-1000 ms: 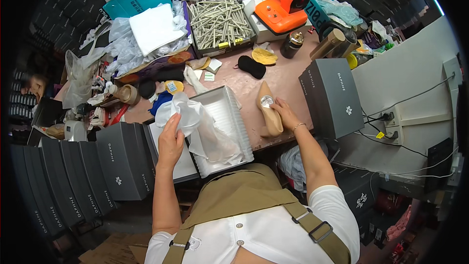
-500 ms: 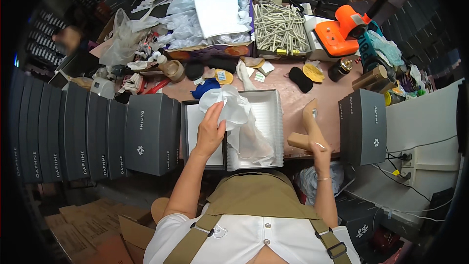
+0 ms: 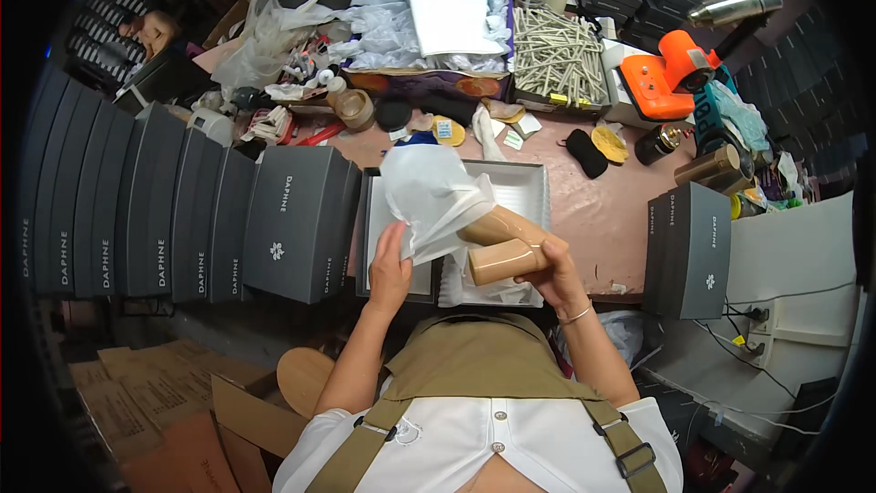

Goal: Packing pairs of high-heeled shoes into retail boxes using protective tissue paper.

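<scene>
In my right hand (image 3: 558, 281) is a tan high-heeled shoe (image 3: 507, 256) with a thick block heel, gripped near its back end. The shoe is tilted, and its front end is hidden in a thin white wrapper (image 3: 424, 184). My left hand (image 3: 391, 263) pinches the lower left edge of that wrapper. Below both hands lies an open shoe box (image 3: 546, 210) with pale ribbed lining. Crumpled tissue (image 3: 497, 290) lies in it, partly covered by the shoe and my right hand.
Dark grey shoe boxes (image 3: 297, 219) stand in a row on the left, and another box (image 3: 689, 251) is at the right. Behind are a carton of white tissue (image 3: 447, 18), a tray of paper sticks (image 3: 558, 50), an orange device (image 3: 652, 87) and a black sponge (image 3: 586, 153).
My right hand has brought the shoe leftward from the table to over the box. Its front end has gone into the wrapper, which my left hand now holds lower down.
</scene>
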Available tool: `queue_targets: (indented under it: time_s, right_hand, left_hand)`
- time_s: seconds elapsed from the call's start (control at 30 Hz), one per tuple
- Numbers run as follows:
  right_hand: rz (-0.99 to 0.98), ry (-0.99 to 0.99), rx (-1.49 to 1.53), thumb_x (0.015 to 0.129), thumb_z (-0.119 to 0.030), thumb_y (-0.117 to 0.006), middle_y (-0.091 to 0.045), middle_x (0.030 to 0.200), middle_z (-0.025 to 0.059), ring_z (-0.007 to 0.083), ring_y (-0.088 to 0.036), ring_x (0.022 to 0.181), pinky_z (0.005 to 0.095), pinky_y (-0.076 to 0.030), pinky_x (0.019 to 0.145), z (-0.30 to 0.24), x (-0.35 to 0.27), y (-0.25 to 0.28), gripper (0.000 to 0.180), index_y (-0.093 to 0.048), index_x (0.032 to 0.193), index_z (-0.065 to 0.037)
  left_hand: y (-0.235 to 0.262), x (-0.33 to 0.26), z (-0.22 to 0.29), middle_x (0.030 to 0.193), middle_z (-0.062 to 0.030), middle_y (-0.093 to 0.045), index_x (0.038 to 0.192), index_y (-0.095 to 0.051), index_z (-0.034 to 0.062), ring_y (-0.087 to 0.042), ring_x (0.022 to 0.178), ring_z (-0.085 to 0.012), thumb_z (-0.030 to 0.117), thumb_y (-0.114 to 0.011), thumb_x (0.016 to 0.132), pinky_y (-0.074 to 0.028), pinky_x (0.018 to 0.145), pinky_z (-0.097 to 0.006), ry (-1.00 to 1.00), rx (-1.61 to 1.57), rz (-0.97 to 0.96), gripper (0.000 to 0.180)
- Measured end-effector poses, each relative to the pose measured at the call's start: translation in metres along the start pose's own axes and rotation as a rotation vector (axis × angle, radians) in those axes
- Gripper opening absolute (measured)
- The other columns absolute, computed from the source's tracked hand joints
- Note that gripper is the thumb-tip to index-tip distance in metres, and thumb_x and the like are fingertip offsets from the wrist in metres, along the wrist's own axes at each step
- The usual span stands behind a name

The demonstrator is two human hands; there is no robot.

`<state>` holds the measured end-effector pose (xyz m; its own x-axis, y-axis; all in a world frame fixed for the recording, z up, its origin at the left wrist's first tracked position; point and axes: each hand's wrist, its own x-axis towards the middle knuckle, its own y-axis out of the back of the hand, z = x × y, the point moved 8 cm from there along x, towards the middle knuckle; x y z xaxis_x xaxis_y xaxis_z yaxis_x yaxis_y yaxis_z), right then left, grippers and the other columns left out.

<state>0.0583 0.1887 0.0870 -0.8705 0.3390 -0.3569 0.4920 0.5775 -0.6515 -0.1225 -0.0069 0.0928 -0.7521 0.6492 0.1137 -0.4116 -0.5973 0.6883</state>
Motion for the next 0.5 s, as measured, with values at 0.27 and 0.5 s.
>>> queue_targets:
  time_s: [0.27,0.5]
  right_hand:
    - [-0.04,-0.195,0.399,0.085,-0.051,-0.057,-0.065,0.102,0.0138,0.0223,-0.066,0.076,0.0294,-0.057,0.053,0.068,0.003,0.011,0.062,-0.051,0.121,0.0]
    - [-0.131,-0.189,0.58,0.084,-0.054,-0.057,-0.063,0.107,0.0116,0.021,-0.065,0.08,0.0292,-0.055,0.058,0.054,0.008,0.002,0.068,-0.048,0.129,-0.003]
  left_hand:
    - [0.014,0.018,0.024,0.088,-0.0151,-0.06,0.1,-0.063,-0.0015,-0.06,0.079,-0.0336,0.003,-0.064,0.08,-0.048,0.07,-0.038,-0.084,-0.109,0.233,0.02]
    - [0.032,0.022,0.08,0.084,-0.0133,-0.061,0.102,-0.064,-0.0017,-0.062,0.072,-0.0283,0.005,-0.063,0.084,-0.049,0.063,-0.034,-0.234,-0.181,0.135,0.019]
